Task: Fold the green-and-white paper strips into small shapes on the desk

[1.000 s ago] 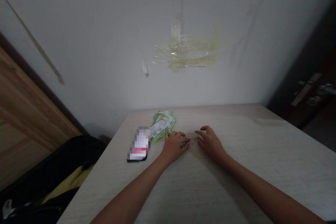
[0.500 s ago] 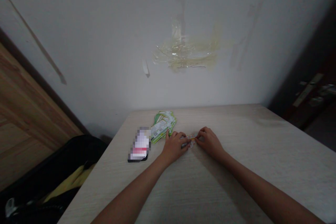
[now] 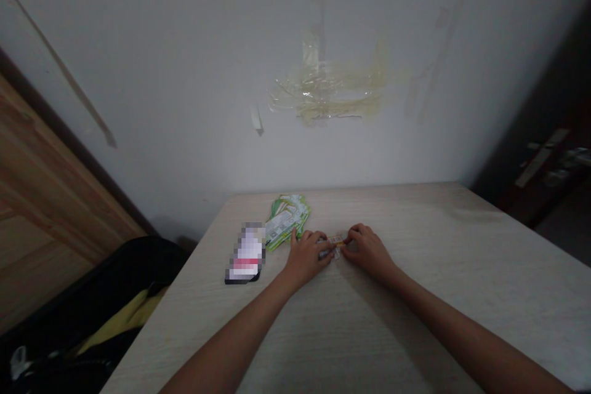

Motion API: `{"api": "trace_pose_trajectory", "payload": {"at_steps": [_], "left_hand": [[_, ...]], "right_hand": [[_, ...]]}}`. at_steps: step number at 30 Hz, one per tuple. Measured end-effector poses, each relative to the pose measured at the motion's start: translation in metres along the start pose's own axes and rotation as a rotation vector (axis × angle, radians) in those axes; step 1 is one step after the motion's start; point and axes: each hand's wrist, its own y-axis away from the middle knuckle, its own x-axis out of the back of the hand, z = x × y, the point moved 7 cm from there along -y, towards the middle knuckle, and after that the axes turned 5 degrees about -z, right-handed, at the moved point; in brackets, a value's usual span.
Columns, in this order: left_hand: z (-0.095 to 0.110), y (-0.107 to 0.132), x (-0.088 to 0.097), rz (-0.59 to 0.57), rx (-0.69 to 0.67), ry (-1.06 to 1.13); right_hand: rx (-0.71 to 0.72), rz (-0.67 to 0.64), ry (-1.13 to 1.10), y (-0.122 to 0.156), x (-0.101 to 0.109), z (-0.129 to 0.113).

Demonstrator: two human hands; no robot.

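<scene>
Between my two hands is a small printed piece of paper (image 3: 336, 239), with yellow and reddish markings, on or just above the tabletop. My left hand (image 3: 307, 258) has its thumb and fingers closed on the paper's left side. At its right end, my right hand (image 3: 367, 249) pinches it between thumb and fingertips. The fingers hide much of the paper, so its full shape and any folds cannot be made out. Just beyond my left hand lies a loose stack of green and white printed leaflets (image 3: 289, 218).
A phone (image 3: 247, 253) with a blurred-out screen lies left of my left hand. The pale wooden table (image 3: 332, 332) meets a wall (image 3: 184, 74) with old tape (image 3: 323, 95) on it. Below the left table edge is a dark bag (image 3: 138, 265) with yellow cloth (image 3: 127, 320).
My right fingers have shifted very slightly at the paper's right end. My left hand, the leaflets and the phone stay in place.
</scene>
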Motion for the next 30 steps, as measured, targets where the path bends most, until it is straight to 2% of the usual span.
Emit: {"api": "trace_pose_trajectory", "payload": {"at_steps": [12, 22, 30], "left_hand": [[-0.001, 0.000, 0.000, -0.001, -0.013, 0.007], [-0.001, 0.000, 0.000, 0.018, -0.030, -0.002], [-0.001, 0.001, 0.000, 0.034, -0.032, 0.013]], "right_hand": [[0.028, -0.040, -0.002, 0.005, -0.005, -0.002], [0.087, 0.067, -0.185, 0.007, 0.000, 0.008], [0.206, 0.031, -0.231, 0.010, -0.004, 0.001]]}}
